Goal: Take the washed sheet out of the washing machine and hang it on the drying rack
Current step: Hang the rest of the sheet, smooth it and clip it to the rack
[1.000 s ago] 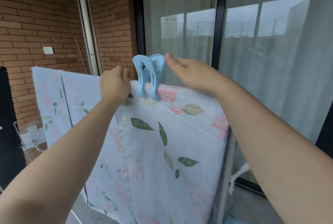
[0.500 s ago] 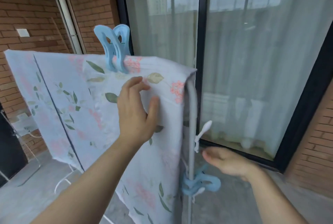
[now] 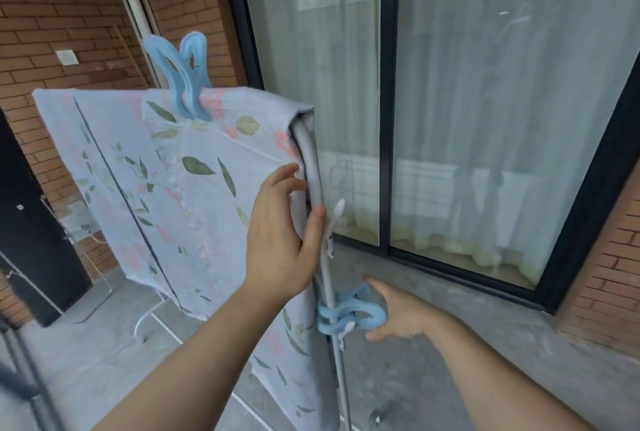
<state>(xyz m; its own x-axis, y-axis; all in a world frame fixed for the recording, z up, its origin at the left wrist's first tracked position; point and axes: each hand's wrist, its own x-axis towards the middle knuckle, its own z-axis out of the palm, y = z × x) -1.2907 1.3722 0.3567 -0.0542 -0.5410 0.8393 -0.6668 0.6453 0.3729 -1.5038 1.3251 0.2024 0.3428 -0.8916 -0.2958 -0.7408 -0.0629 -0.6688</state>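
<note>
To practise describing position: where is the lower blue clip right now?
Head view: the lower blue clip is clamped on the rack's grey pole, below centre, just right of the hanging sheet, with the right hand at its handles.

I see the floral sheet [image 3: 194, 188] draped over the drying rack [image 3: 314, 184] and pinned at the top rail by a blue clip [image 3: 185, 84]. The left hand [image 3: 280, 240] lies on the sheet's right edge, fingers fairly straight, thumb touching the rack's grey upright. Lower down, a second blue clip [image 3: 349, 313] clamps that upright, and the right hand [image 3: 398, 313] curls round its handles. Glass doors [image 3: 485, 119] stand just behind.
</note>
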